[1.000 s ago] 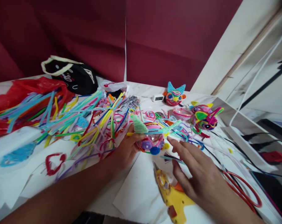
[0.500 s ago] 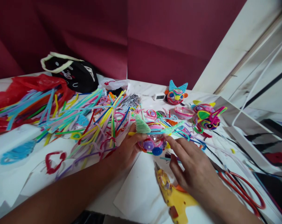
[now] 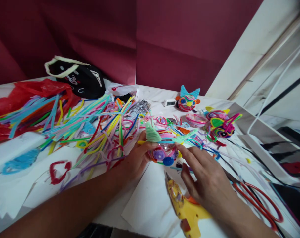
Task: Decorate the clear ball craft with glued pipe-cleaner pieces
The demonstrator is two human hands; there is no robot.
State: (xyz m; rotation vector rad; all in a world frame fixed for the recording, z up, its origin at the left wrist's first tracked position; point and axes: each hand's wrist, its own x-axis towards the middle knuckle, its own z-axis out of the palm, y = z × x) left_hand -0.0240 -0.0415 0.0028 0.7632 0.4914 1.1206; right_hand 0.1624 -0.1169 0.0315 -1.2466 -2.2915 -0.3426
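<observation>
There are three fuzzy toys: one green-eared toy (image 3: 166, 151) at the left fingers (image 3: 150, 145) and right fingers (image 3: 187, 155), one blue-eared toy (image 3: 188, 103) past them, and one pink-and-green toy (image 3: 220, 125) to their right. One yellow glue gun (image 3: 187, 210) is by the right fingers. One pair of orange scissors (image 3: 255, 205) is to their right. Past the left fingers are three bags: one red bag (image 3: 43, 87), one white bag (image 3: 133, 89), one black bag (image 3: 90, 86). Left of them is one red heart (image 3: 52, 173). Loose pipe cleaners (image 3: 115, 120) there are too many to count.
</observation>
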